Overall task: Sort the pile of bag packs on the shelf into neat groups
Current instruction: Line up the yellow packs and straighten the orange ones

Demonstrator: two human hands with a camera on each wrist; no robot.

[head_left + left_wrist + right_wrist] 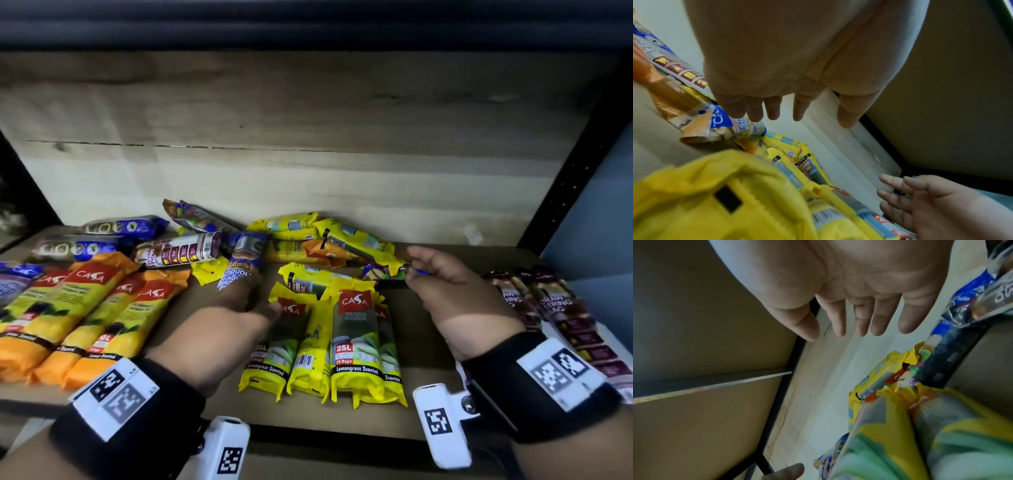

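Left hand outstretched, right hand fingers spread

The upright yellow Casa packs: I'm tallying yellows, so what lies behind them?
Behind the upright yellow Casa packs, more yellow packs lie jumbled against the back wall; any beneath that heap are covered.

Brown shelf carries yellow packs and orange packs.
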